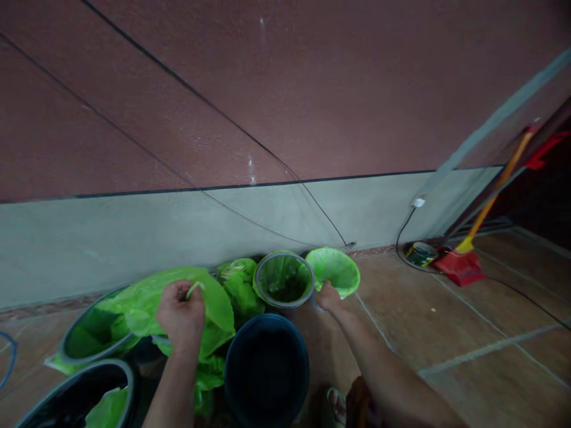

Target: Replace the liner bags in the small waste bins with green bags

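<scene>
My left hand [182, 315] is closed on the edge of a bright green plastic bag [218, 306], which spreads out behind and beside it. A pale strip of the bag pokes up from between the fingers. My right hand [329, 296] grips the near rim of a small bin lined with green plastic [334, 270] by the wall. Left of that stands another lined bin with a grey ring [285, 279] round its mouth. A dark blue bucket [267, 368] stands nearest, between my arms.
At the left are a green-lined tub [96, 327] and a black tub [75, 386] with green plastic inside. A bunched green bag [241, 285] rests by the wall [111, 249]. To the right, a red dustpan [459, 267], a can [422, 254] and a black cable [521, 291] lie on the tiles.
</scene>
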Demonstrator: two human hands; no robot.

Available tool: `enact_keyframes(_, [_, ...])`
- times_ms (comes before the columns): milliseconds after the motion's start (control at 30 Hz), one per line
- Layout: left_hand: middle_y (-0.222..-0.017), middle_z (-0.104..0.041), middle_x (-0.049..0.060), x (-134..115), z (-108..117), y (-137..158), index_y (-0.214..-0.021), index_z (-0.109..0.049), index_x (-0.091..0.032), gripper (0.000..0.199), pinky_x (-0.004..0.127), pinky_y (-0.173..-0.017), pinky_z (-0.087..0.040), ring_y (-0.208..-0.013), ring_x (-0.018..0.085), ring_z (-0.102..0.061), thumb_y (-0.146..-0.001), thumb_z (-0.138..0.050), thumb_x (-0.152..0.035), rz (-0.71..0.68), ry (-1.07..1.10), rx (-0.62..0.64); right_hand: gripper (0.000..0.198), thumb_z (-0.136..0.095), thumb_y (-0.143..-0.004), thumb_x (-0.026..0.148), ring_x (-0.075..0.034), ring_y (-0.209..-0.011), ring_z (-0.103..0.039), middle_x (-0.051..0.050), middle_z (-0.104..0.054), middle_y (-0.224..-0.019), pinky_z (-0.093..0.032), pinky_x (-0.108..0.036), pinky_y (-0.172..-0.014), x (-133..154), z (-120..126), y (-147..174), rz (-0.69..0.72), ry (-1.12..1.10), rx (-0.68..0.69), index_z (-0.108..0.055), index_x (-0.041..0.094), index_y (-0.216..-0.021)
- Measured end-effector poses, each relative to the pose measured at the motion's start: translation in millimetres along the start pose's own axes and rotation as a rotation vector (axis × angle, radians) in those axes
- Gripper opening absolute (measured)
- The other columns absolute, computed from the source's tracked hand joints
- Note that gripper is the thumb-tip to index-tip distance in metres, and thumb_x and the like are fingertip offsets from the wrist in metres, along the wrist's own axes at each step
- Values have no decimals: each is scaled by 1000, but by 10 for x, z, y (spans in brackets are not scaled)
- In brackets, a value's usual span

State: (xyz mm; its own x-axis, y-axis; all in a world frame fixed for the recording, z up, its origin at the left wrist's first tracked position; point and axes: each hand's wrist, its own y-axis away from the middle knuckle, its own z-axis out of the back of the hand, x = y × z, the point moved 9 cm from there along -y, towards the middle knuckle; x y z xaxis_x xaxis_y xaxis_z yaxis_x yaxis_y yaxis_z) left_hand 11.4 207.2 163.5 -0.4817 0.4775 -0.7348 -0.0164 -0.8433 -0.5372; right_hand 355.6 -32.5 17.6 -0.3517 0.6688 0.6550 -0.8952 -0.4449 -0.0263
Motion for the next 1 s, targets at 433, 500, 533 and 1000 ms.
enact_keyframes(433, [-86,-65,2,-931,-931,1207,-85,-59,-21,16,23,-69,-47,-77,14,-62,-80,-51,-8,-504,-74,586,51,-46,-74,3,-20,-108,-57,-11,-66,-114,-46,-34,-98,1543,-52,921,648,-168,96,-60,14,-122])
enact_keyframes(500, [-87,-64,2,-893,-890,1134,-85,-59,-21,16,23,-70,-47,-77,14,-62,-80,-52,-8,-500,-60,560,49,-46,-74,3,-19,-101,-60,-8,-69,-110,-47,-33,-95,1472,22,829,622,-102,49,-64,17,-118])
enact_keyframes(533, [-87,-64,2,-869,-862,1084,-85,-59,-21,16,23,-71,-47,-77,14,-62,-79,-52,-7,-494,-51,539,48,-46,-75,5,-19,-97,-61,-8,-70,-107,-47,-32,-92,1440,69,791,607,-72,18,-64,18,-118])
enact_keyframes(1000, [-64,-47,-4,-617,-221,429,-65,-44,-21,22,21,-61,-38,-62,11,-47,-60,-48,-1,-435,83,120,40,-45,-76,31,-15,-49,-49,1,-59,-54,-34,-27,-56,943,836,376,303,-39,-392,-73,19,-101])
